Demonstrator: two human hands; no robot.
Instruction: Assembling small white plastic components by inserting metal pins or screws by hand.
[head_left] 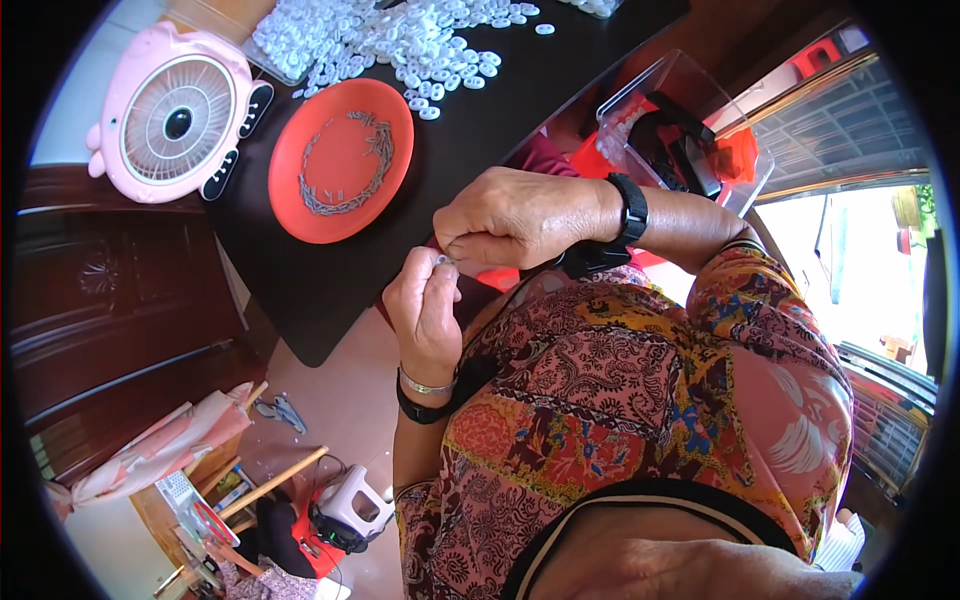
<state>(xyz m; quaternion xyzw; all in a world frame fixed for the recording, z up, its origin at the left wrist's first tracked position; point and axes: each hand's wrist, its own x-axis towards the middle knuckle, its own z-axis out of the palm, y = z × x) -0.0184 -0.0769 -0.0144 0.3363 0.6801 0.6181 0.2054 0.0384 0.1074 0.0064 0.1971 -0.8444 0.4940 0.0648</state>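
Observation:
Over the near edge of the dark table, both my hands meet with fingers closed. My left hand (pixel 424 308) pinches a small white plastic piece (pixel 441 260) between thumb and forefinger. My right hand (pixel 508 220) has its fingers curled and pressed against that piece; whatever it grips is hidden. Beyond them lies an orange-red plate (pixel 287 190) with many small grey metal pins (pixel 375 185), most of them spread in a ring. Farther back is a big heap of white oval plastic pieces (pixel 360 40), some showing two holes.
A pink fan (pixel 150 110) stands left of the plate on the dark table (pixel 290 290). To the right, a clear plastic bin (pixel 690 75) holds black and red things. On the floor at lower left are a white-and-red stool (pixel 355 510) and blue-grey scissors-like objects (pixel 285 412).

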